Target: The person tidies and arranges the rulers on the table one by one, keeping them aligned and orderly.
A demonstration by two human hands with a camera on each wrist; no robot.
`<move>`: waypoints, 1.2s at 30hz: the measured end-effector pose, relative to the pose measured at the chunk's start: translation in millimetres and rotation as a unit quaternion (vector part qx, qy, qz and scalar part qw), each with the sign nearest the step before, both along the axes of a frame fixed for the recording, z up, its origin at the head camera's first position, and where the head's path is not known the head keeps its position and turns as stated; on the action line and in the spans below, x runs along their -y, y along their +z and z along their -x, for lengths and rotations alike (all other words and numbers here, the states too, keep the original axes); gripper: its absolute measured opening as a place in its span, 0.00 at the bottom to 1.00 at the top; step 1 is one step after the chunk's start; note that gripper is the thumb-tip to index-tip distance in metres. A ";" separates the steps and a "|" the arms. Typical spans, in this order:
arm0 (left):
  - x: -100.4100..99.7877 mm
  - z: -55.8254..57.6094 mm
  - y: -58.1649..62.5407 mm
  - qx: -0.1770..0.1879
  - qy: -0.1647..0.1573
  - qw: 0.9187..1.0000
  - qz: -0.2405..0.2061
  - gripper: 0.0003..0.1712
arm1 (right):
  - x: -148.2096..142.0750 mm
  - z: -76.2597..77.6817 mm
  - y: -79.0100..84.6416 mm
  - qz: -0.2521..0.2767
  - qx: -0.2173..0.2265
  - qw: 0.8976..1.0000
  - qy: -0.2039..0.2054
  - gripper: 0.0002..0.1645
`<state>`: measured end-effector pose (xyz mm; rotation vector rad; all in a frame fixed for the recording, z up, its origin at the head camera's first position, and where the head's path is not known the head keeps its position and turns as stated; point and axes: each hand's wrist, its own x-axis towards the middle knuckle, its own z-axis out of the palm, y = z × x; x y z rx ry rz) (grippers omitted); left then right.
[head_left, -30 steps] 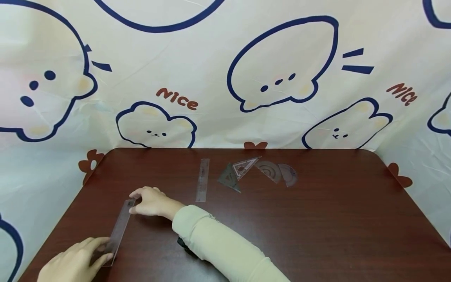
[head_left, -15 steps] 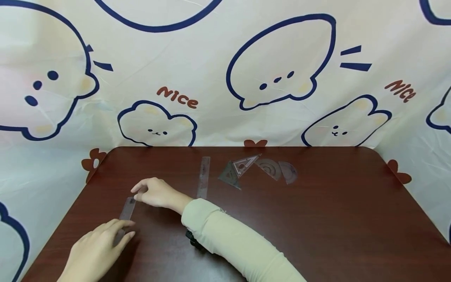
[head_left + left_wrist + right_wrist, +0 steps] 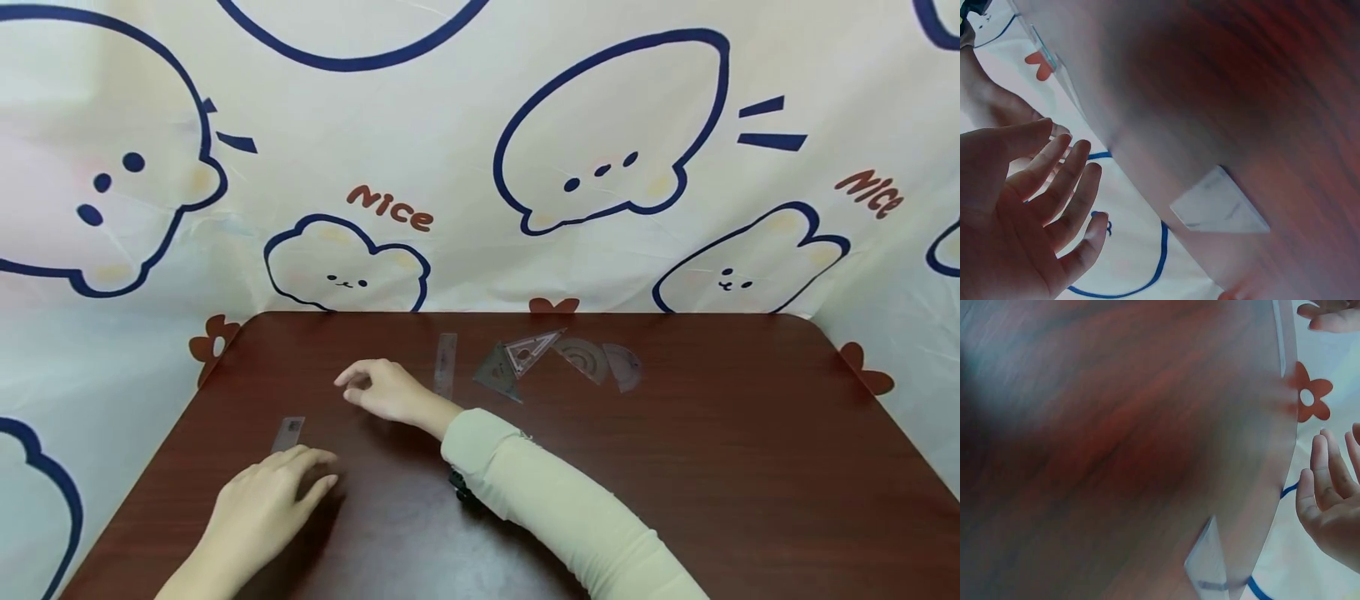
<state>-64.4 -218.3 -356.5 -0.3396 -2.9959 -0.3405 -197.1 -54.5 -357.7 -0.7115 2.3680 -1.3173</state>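
Clear ruler (image 3: 288, 434), straight-edged, dark-marked, partly hidden; left grip (image 3: 262, 504) loosely parted; right grip (image 3: 388, 392) loosely parted

Dk brown wood-grain table (image 3: 675, 467) w/ rounded far corners; white backdrop (image 3: 465, 125) behind & both sides, w/ navy-outlined cartoon animals (image 3: 345, 262), red-brown flowers (image 3: 200, 348), "Nice" lettering (image 3: 390, 208).

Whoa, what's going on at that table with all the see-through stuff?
Someone is working with see-through rulers and shapes on a brown table. Their left hand is by a clear ruler, partly hiding it. Their right hand is farther forward. Neither hand is gripping anything right now. Toward the table's far edge lie a second ruler, a greenish triangle, a clear triangle and two protractors.
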 end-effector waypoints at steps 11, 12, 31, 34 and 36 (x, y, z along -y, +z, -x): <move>-22.0 11.9 -5.5 0.000 -0.020 1.000 -0.015 0.07 | -33.8 17.4 -2.8 -0.016 -0.024 0.999 -0.022 0.14; -23.2 13.4 -5.6 0.000 -0.020 1.000 -0.016 0.07 | -36.4 19.7 -3.0 -0.017 -0.030 0.999 -0.022 0.14; -48.9 23.9 -4.8 0.025 -0.008 0.998 -0.051 0.07 | -85.6 50.7 -8.7 -0.036 -0.075 0.991 -0.105 0.14; -56.5 26.5 -1.7 0.028 -0.011 0.998 -0.051 0.08 | -91.6 55.7 -9.0 -0.059 -0.076 0.990 -0.106 0.14; -62.2 30.3 -0.5 0.027 -0.015 0.998 -0.048 0.09 | -95.8 58.6 -7.5 -0.073 -0.078 0.988 -0.108 0.14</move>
